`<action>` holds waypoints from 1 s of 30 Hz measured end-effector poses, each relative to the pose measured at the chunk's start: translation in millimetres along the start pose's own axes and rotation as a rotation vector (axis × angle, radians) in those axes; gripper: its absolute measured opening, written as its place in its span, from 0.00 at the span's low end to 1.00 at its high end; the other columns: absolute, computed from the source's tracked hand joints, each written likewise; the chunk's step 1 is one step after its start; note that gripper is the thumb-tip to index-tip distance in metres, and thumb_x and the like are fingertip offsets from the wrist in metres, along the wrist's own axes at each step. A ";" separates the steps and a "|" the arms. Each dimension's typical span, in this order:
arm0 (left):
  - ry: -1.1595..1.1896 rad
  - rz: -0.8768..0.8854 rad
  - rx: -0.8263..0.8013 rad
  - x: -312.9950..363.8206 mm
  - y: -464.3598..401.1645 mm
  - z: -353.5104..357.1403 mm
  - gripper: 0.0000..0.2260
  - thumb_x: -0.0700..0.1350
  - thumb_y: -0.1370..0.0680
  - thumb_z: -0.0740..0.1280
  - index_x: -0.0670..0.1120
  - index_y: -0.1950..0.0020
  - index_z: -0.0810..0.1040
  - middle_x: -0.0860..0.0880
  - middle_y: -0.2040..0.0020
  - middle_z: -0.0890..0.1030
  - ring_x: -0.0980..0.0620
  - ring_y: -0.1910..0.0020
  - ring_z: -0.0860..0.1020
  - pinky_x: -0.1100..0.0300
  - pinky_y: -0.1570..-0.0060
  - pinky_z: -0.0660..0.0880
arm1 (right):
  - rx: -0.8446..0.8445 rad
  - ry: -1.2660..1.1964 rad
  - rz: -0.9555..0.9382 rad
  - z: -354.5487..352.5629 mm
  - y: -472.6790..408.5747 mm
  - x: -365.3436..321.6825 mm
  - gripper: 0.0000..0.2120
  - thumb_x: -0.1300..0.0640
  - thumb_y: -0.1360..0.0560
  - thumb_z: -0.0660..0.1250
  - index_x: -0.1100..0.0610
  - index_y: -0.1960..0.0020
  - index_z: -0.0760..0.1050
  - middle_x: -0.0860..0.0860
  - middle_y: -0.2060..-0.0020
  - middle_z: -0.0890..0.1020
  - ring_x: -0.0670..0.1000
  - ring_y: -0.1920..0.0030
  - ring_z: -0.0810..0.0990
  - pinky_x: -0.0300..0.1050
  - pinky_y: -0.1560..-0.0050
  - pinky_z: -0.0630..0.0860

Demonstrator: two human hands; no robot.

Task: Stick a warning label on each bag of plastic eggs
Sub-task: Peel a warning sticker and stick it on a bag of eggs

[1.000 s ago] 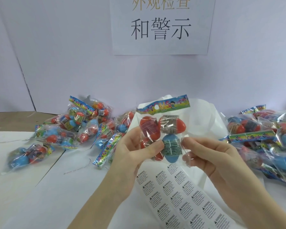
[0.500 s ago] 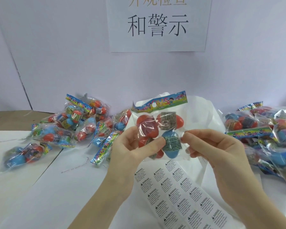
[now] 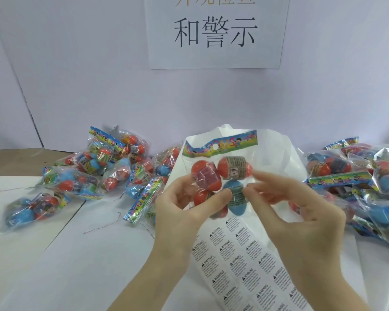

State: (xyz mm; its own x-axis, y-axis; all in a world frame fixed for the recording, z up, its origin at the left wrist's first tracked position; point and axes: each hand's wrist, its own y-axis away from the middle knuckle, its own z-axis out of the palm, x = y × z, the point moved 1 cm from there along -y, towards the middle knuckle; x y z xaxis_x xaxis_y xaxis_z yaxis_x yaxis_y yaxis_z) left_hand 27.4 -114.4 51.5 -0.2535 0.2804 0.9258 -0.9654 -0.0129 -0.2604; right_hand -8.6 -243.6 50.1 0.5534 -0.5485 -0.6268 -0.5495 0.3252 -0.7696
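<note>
Hands around upright bag

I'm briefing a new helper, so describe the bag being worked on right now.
Below the wall sign, between two bag piles, it is the bag of eggs lifted above the label sheet. Unlike the others, the left hand and right hand hold it.

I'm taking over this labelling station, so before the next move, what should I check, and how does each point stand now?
1. Bag of eggs held by both hands: ok; left hand and right hand pinch it.
2. Warning label already on this bag: cannot tell.
3. Label sheet within reach, below the bag: ok.
4. A peeled label on the right fingers: cannot tell, blurred.
5. More bags waiting, left pile and right pile: ok.
</note>
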 end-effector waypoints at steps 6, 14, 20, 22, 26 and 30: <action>0.040 0.029 -0.009 -0.3 1.7 0.6 0.17 0.47 0.48 0.76 0.43 0.62 0.82 0.44 0.67 0.82 0.51 0.74 0.79 0.65 0.71 0.75 | -0.206 -0.424 0.479 4.4 -5.7 2.0 0.17 0.44 0.44 0.71 0.46 0.57 0.84 0.44 0.61 0.85 0.44 0.58 0.84 0.36 0.56 0.78; -0.023 0.071 0.072 -10.6 9.0 5.5 0.18 0.45 0.45 0.79 0.41 0.59 0.81 0.43 0.66 0.81 0.51 0.70 0.79 0.65 0.69 0.76 | -0.043 -0.277 0.378 8.7 4.3 -2.3 0.07 0.44 0.43 0.70 0.32 0.66 0.80 0.37 0.69 0.83 0.39 0.66 0.82 0.28 0.62 0.74; -0.006 0.053 -0.027 -8.8 10.4 7.4 0.27 0.51 0.42 0.79 0.47 0.46 0.80 0.49 0.60 0.85 0.54 0.63 0.83 0.65 0.61 0.78 | 0.103 -0.284 0.372 3.0 -0.9 0.3 0.09 0.51 0.41 0.72 0.35 0.68 0.81 0.38 0.71 0.82 0.39 0.69 0.81 0.28 0.64 0.74; 0.007 0.012 -0.030 -7.9 8.7 6.4 0.28 0.57 0.42 0.77 0.50 0.45 0.79 0.52 0.56 0.85 0.55 0.58 0.83 0.67 0.58 0.77 | 0.132 -0.399 0.458 0.4 -5.9 4.4 0.07 0.53 0.42 0.72 0.40 0.69 0.82 0.41 0.72 0.83 0.39 0.70 0.80 0.28 0.65 0.74; -0.004 0.014 -0.009 -8.7 8.1 5.8 0.14 0.54 0.38 0.70 0.52 0.56 0.86 0.52 0.60 0.86 0.55 0.61 0.83 0.69 0.63 0.76 | 0.069 -0.532 0.651 -1.8 -7.1 16.1 0.07 0.54 0.44 0.72 0.55 0.67 0.83 0.49 0.71 0.83 0.43 0.70 0.78 0.31 0.65 0.76; -0.135 0.149 0.090 -7.9 5.6 0.6 0.07 0.48 0.31 0.69 0.57 0.66 0.85 0.55 0.61 0.85 0.61 0.62 0.80 0.67 0.66 0.76 | 0.001 -0.533 0.708 1.8 -4.8 16.2 0.12 0.54 0.42 0.72 0.55 0.59 0.80 0.51 0.69 0.85 0.43 0.69 0.80 0.31 0.65 0.76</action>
State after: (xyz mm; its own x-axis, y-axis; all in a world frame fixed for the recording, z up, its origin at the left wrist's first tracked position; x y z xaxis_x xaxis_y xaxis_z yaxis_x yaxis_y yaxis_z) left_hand 24.0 -117.3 43.0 -0.3934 0.1376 0.9090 -0.9169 -0.1318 -0.3768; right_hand 4.1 -252.6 43.4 0.3023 0.2137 -0.9290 -0.8731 0.4532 -0.1799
